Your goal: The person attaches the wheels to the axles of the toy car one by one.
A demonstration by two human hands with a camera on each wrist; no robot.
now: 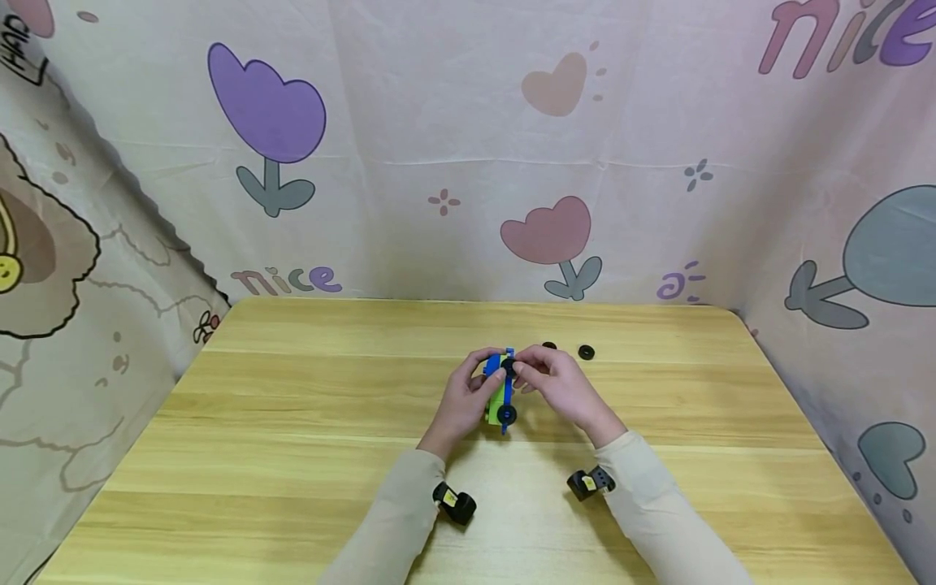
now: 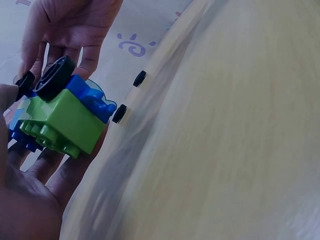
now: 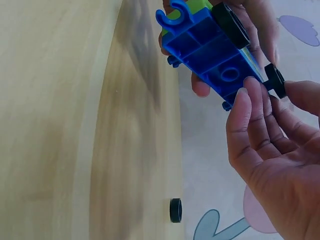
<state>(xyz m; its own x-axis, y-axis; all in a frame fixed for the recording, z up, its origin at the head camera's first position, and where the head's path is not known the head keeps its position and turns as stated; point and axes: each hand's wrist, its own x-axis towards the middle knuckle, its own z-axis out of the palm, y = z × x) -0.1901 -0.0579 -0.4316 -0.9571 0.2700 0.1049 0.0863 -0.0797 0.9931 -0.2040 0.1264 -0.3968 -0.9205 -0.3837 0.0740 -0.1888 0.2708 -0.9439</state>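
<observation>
A toy car (image 1: 496, 400) of green and blue bricks is held in my left hand (image 1: 462, 398), tilted with its blue underside (image 3: 205, 52) facing the right wrist camera. One black wheel (image 3: 231, 26) sits on the axle near the hooked end. At the other end, my right hand (image 1: 566, 388) pinches a second black wheel (image 3: 275, 81) by an axle stub, thumb on its outer face and fingertips against the chassis. My left thumb (image 2: 7, 96) is right at this same wheel. Left fingers (image 2: 60, 182) cup the green brick (image 2: 75, 122) from below.
Two loose black wheels lie on the wooden table (image 1: 307, 455) beyond my hands: one wheel (image 1: 586, 352) at the right, the other wheel (image 1: 549, 345) partly hidden behind my right hand. A patterned cloth (image 1: 409, 97) hangs behind the table's far edge.
</observation>
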